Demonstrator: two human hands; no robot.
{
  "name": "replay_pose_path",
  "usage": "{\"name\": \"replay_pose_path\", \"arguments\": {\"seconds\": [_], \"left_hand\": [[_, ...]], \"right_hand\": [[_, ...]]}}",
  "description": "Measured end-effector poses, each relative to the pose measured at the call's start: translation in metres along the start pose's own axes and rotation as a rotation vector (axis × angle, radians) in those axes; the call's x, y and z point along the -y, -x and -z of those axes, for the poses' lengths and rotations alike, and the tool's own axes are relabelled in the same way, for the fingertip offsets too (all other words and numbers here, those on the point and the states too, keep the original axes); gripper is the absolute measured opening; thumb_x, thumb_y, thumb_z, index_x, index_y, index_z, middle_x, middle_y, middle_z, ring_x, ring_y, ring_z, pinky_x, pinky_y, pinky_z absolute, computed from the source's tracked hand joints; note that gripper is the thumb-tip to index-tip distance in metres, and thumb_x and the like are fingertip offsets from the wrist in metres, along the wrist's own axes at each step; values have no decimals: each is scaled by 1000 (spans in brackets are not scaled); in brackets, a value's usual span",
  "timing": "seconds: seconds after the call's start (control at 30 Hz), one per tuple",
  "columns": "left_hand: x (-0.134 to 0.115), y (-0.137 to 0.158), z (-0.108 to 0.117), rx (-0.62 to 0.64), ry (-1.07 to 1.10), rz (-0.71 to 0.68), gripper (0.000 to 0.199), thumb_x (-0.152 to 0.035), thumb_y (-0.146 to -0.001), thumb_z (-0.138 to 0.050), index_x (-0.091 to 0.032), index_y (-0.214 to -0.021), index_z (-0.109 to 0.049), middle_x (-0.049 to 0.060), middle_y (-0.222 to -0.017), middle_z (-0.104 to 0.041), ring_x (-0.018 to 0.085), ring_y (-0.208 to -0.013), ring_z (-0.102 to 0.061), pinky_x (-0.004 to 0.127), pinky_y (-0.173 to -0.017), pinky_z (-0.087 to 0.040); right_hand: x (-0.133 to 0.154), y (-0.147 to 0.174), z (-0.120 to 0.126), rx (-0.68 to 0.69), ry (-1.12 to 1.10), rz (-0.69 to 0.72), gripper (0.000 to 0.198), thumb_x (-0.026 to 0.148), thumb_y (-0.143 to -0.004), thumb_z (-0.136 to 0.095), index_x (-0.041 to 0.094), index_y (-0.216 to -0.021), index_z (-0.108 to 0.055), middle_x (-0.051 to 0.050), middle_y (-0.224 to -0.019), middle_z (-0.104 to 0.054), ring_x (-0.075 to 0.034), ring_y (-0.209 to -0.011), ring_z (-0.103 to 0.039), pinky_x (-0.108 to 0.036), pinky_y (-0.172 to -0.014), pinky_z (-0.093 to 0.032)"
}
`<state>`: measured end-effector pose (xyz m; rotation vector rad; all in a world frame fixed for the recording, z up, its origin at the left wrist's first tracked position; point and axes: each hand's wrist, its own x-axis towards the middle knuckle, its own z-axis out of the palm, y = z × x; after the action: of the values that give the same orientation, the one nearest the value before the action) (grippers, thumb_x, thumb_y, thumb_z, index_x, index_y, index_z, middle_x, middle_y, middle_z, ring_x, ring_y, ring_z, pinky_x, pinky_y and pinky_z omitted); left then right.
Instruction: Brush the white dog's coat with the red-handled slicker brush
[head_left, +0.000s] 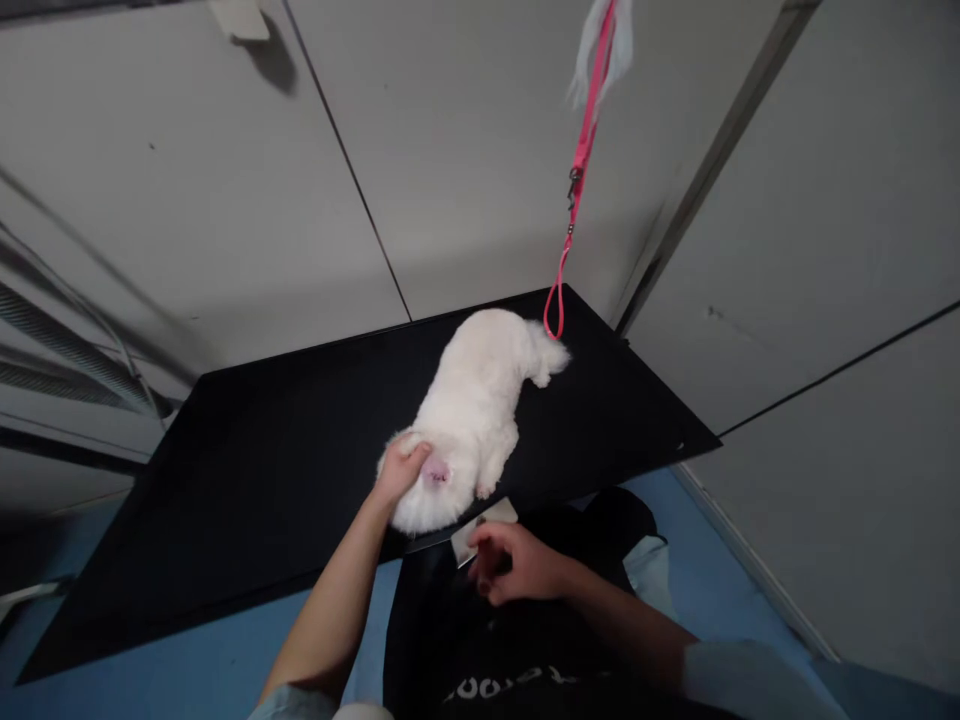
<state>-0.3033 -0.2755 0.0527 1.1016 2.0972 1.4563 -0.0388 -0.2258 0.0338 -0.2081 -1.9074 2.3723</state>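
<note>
White dog on the black grooming table, both hands at its rear

From the head camera: the small white dog (480, 400) lay at centre, pink leash (581, 160) hanging at 1 o'clock; the left hand (401, 468) gripped its hindquarters, the right hand (517, 565), at 5 o'clock, closed around a flat grey brush (480, 528) by the table (262, 480) edge

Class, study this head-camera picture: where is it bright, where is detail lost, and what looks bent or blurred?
Head view: the white dog is bright, fur detail nearly washed out; the black table swallows detail; wall seams bow from wide-angle distortion; the pink leash blurs at the top; the left hand and right hand are slightly soft.
</note>
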Motion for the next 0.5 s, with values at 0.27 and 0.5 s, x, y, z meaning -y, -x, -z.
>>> {"name": "replay_pose_path", "arguments": {"seconds": [0.27, 0.5], "left_hand": [[-4, -11, 4, 280, 87, 140, 21, -28, -61, -71, -14, -76, -68, 1, -69, -68, 17, -65, -62, 27, -62, -49], [-6, -18, 4, 418, 267, 208, 50, -35, -57, -81, -13, -100, -69, 9, -97, -74, 26, -90, -68, 36, -84, -53]], "right_hand": [[48, -67, 67, -629, 363, 304, 16, 34, -74, -68, 19, -79, -67, -2, -73, -65, -16, -66, -58, -29, -63, -47], [37, -80, 84, -596, 44, 248, 23, 37, -66, -73, 18, -71, -61, 1, -63, -59, -15, -60, -55, -27, -59, -44]]}}
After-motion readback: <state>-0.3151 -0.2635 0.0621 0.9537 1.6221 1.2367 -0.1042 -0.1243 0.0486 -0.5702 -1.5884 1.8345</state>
